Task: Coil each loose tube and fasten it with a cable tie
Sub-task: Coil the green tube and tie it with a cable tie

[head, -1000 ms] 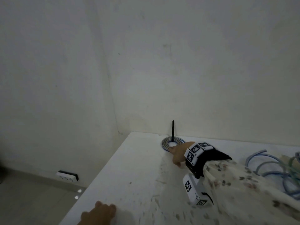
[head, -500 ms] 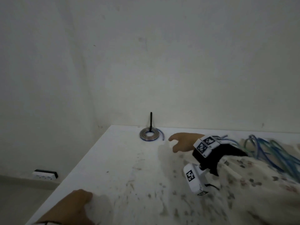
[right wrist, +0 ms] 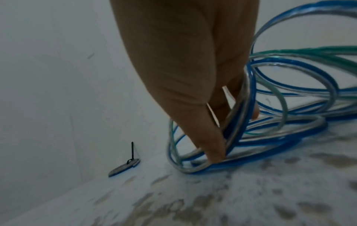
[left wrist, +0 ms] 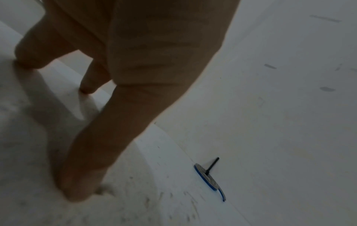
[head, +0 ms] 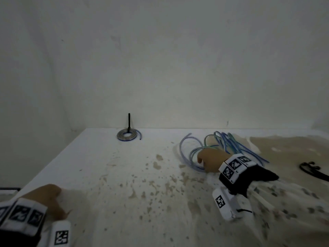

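Note:
A finished coil [head: 127,136] of blue-and-clear tube, bound by a black cable tie that sticks upright, lies flat at the table's back left by the wall; it also shows as the coil [left wrist: 208,178] and the coil [right wrist: 124,167]. A tangle of loose tubes [head: 220,142], blue, clear and green, sprawls at the back right. My right hand [head: 200,160] is in its near edge. In the right wrist view the right hand [right wrist: 228,137] grips a blue-and-clear loop of the loose tubes [right wrist: 301,85]. My left hand [head: 51,192] rests on the table's near left edge, holding nothing; the left hand [left wrist: 85,145] touches the surface with straight fingers.
The white table [head: 106,175] is flecked with brown stains and meets bare walls at the back and left. Black cable ties [head: 313,171] lie at the far right. The table's left edge drops to the floor.
My right hand left the tied coil and moved right to the loose tubes, taking hold of a loop. The view swung right. My left hand stayed on the table edge.

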